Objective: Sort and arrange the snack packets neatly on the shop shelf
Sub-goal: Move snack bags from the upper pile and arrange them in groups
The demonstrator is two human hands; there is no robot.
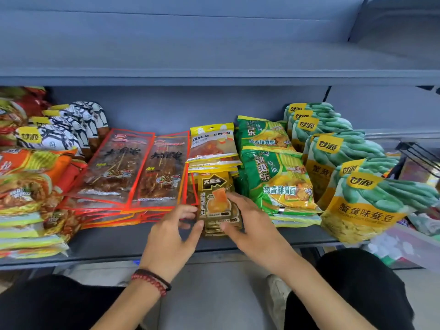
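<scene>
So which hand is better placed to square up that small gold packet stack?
The right hand, probably: its fingers already lie on top of the gold packet stack, thumb at the near edge. The left hand only touches the stack's left edge, fingers spread.

One head-worn camera looks forward and down from a crouching person, close to the grey shelf. Its wide lens bends the shelf edges; the person's knees fill the bottom corners. No second view exists.
</scene>
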